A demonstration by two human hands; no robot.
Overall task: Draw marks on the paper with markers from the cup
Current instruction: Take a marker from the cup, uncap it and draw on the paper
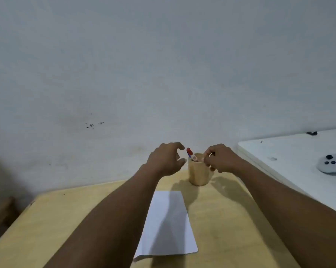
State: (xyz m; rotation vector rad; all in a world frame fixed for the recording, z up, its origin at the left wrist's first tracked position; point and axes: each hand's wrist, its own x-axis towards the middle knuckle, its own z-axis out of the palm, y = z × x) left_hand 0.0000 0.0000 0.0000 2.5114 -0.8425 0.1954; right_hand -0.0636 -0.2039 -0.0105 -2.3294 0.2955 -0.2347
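Observation:
A tan cup (198, 175) stands on the wooden table (47, 219), near its far edge. A marker with a red cap (189, 151) leans out of the cup toward the left. My left hand (166, 160) hovers just left of the marker, its fingers curled and apart, holding nothing. My right hand (222, 158) is at the cup's right side, with fingers pinched on the rim. A blank white sheet of paper (169, 223) lies flat in front of the cup, between my forearms.
A white surface (290, 167) adjoins the table on the right, carrying a white controller (331, 164) and a small black object (311, 133). A pale wall rises directly behind the cup. A dark wooden piece (1, 211) sits low at the left.

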